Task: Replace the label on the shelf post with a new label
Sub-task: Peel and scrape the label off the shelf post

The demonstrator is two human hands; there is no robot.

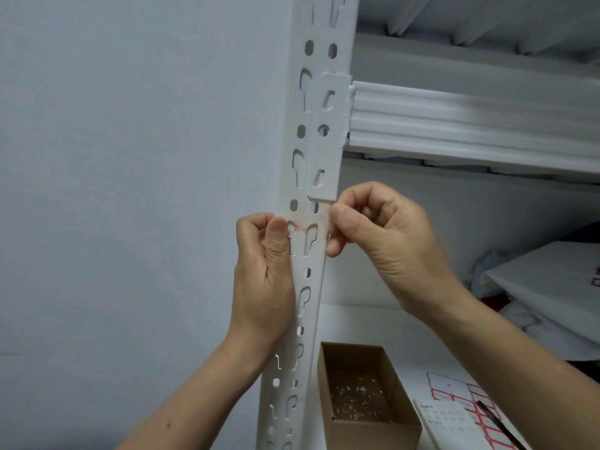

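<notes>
Left hand point(263, 254) grips shelf post point(319, 151) edge; right hand point(383, 228) pinches old label point(306, 228) remnant. Thin paper, tear-prone; take loose edge.

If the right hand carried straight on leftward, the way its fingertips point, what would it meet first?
The shelf post, at its reddish label residue; the right hand looks to be touching that edge now, though depth is unclear.
</notes>
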